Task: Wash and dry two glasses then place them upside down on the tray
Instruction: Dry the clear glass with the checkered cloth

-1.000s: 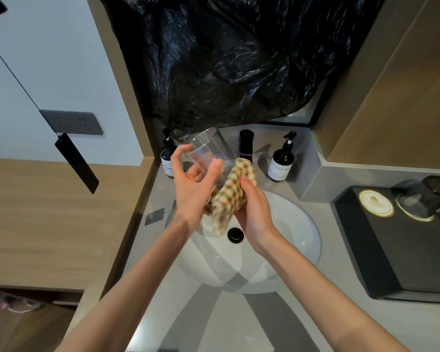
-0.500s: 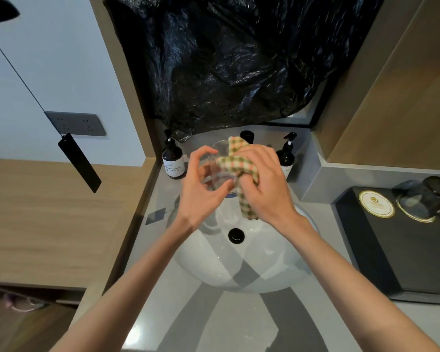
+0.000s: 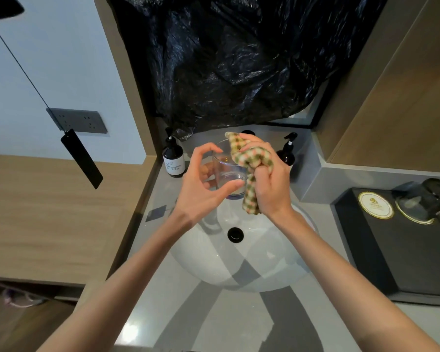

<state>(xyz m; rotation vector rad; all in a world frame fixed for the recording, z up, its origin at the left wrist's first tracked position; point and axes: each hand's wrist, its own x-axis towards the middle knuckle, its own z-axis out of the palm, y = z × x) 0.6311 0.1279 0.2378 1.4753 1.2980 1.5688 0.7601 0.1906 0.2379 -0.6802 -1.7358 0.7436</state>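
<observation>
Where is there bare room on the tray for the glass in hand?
Bare: the near half of the tray, in front of the gold-rimmed coaster and the upturned glass; the coaster's top too. Also the counter in front of the basin. Crowded: the tray's far right corner, around the upturned glass.

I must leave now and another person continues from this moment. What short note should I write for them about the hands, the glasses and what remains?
Left hand: holds the clear drinking glass above the white round basin.
Right hand: grips the green-and-pink checked cloth, pressed against the rim of that glass.
On the black rectangular tray, at the right, a second clear glass stands, apparently upside down.
Done: one glass seems finished.
Left: finish drying the held glass, then set it upside down on the tray.
</observation>
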